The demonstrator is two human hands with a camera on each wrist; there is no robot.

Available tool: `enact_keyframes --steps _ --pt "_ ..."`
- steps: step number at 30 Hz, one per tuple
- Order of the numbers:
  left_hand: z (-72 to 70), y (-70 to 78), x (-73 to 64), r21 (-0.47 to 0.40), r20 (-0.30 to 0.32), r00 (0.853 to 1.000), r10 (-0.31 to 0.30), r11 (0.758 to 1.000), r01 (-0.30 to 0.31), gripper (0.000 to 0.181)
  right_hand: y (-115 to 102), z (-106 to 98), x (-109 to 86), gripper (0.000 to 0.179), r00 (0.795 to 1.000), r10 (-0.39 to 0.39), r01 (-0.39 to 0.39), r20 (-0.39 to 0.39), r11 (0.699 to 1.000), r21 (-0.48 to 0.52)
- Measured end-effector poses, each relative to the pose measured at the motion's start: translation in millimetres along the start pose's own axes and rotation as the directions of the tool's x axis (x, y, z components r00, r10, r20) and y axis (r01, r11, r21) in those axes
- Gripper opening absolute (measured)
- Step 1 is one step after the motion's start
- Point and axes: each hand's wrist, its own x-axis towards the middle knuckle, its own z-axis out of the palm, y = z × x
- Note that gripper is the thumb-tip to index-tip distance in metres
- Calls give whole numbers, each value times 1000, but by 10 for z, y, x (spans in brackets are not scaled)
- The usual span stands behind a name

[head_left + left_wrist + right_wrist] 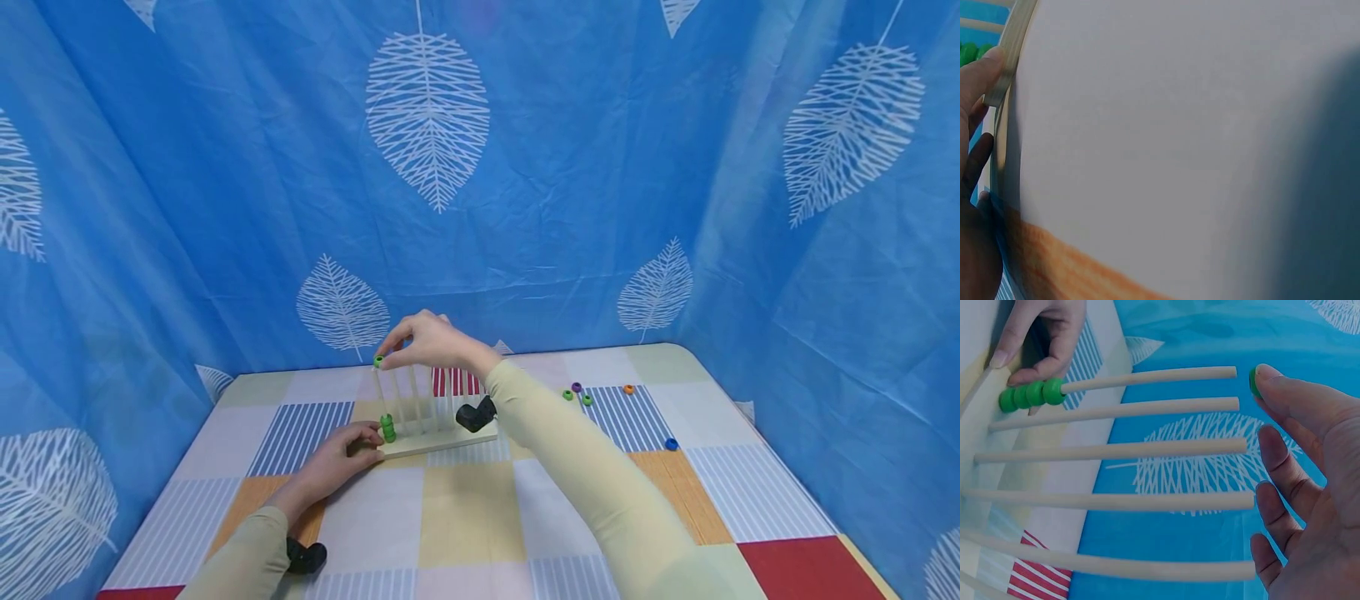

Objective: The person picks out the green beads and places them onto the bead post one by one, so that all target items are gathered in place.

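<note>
A pale wooden stand (442, 442) with a row of upright pegs is on the table. My right hand (431, 340) pinches a green bead (1253, 381) between thumb and forefinger. The bead is just beyond the tip of the leftmost peg (1147, 378), with a small gap seen in the right wrist view. Several green beads (1034, 395) are stacked at the bottom of that peg. The other pegs in view are bare. My left hand (341, 458) grips the left end of the stand's base, its thumb on the edge in the left wrist view.
Right of the stand lie two loose green beads (587, 400), a purple bead (576, 387), an orange bead (628, 389) and a blue bead (671, 444). A patchwork-patterned cloth (468, 517) covers the table. Blue leaf-print curtains (540, 208) enclose the back and sides.
</note>
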Motion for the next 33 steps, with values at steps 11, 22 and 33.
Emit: enact_keyframes --steps 11,22,33 --pt "1 17 5 -2 6 1000 -13 1000 13 17 -15 76 69 16 1000 25 -25 2 999 -25" --pt "10 21 -3 -9 7 1000 1 1000 -1 16 10 28 9 22 1000 27 -27 1 999 -23" --pt "12 17 -25 0 -7 1000 3 1000 -3 16 197 -459 -533 22 997 35 -35 -67 999 -4"
